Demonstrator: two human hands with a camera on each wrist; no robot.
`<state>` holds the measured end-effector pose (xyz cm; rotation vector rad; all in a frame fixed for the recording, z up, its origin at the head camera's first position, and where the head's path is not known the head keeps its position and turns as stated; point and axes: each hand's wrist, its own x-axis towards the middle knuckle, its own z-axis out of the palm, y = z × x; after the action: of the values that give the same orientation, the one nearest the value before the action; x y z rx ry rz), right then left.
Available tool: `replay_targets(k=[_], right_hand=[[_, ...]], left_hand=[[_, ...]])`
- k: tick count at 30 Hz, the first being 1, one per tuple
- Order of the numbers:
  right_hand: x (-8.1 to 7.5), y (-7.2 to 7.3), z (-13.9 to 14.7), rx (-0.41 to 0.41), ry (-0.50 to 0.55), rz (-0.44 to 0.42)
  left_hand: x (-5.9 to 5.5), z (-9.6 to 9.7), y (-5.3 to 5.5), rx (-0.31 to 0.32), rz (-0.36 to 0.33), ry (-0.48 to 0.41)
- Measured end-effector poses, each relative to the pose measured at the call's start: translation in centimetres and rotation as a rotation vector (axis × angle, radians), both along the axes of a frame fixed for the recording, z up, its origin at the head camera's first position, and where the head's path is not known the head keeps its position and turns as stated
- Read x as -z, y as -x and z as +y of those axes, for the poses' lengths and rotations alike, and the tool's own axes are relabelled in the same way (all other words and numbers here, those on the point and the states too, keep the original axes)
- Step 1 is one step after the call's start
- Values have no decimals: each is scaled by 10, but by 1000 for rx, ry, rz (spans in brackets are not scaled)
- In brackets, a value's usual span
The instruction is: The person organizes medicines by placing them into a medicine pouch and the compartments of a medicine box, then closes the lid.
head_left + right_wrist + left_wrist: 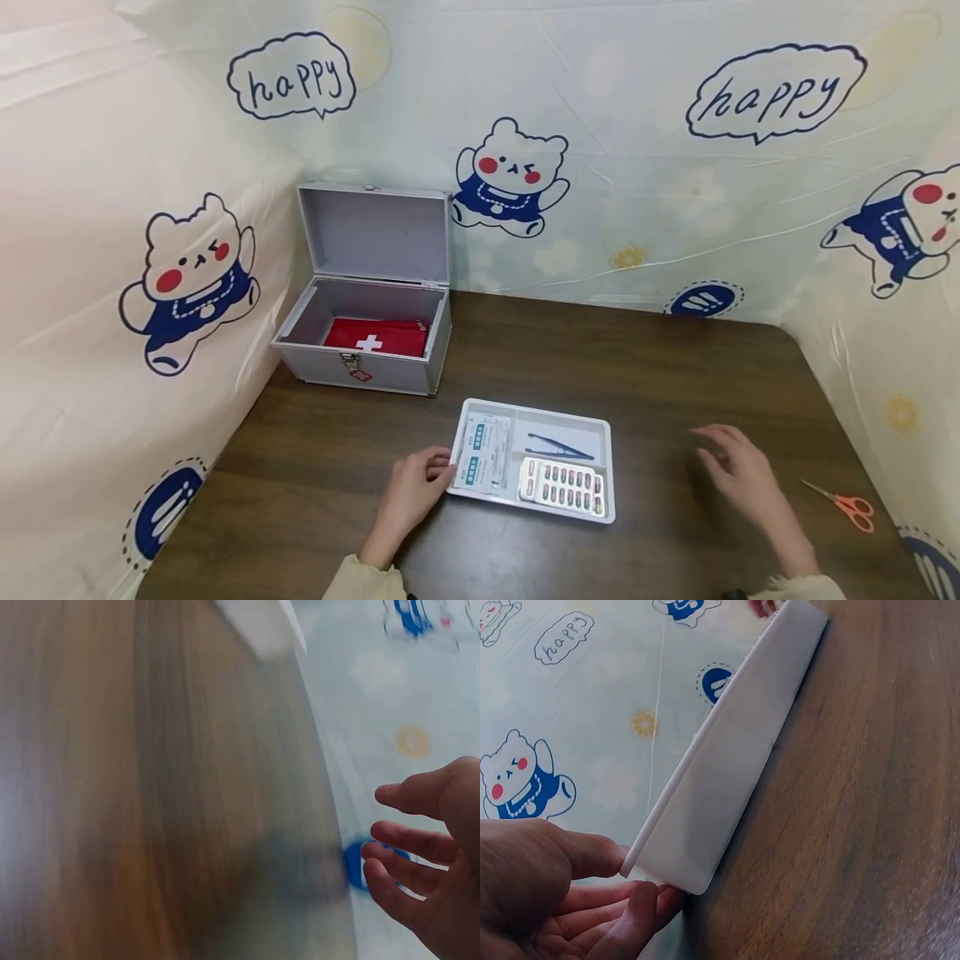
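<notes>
A white divided tray (609, 479) lies on the brown table. My left hand (417, 483) pinches its left end, the thumb on the rim and the fingers beneath it, as the left wrist view shows. The left compartment holds flat white-and-green packets (480, 450). Dark tweezers (558, 446) lie in the upper right compartment and blister packs of capsules (562, 486) in the lower right. My right hand (738, 471) hovers between the tray and the orange-handled scissors (847, 505). Its fingers are loosely bent and spread, with nothing in them.
At the back left stands a silver first-aid box (360, 367) with its lid (378, 233) raised. A red pouch (405, 340) with a white cross lies inside. Printed curtains (622, 183) border the wooden table (585, 358) at the back and both sides.
</notes>
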<state>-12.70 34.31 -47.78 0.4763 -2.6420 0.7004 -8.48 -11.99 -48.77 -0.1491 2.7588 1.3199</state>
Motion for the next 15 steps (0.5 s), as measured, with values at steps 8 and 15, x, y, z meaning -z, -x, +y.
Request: replay_targets(k=[8,15], right_hand=[[-4,-25,86,305,-119,-320],[10,-41,123,441,-202,-572]], left_hand=[[-1,0,-1,2,1,-2],[-2,0,1,8,-3,-7]])
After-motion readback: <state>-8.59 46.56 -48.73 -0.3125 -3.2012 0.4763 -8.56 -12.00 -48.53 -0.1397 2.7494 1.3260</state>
